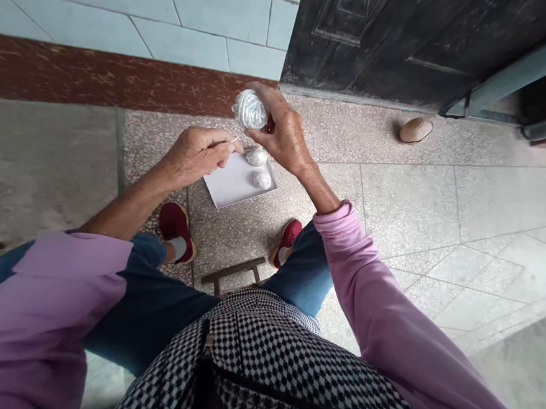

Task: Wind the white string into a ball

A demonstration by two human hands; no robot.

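Note:
My right hand (285,134) is closed around a white ball of thread (250,109), held up in front of me. My left hand (196,155) is pinched on a thin strand or needle (228,142) that runs toward the ball. Below the hands a white board (230,183) lies on the floor with two smaller white thread balls (259,166) on it. I sit with my knees apart, red shoes on either side of the board.
A dark wooden door (406,39) stands ahead on the right, above a stone floor. A brown oval object (416,130) lies by the door sill. A small wooden stool (233,273) edge shows between my legs. A tiled wall with a red base runs along the left.

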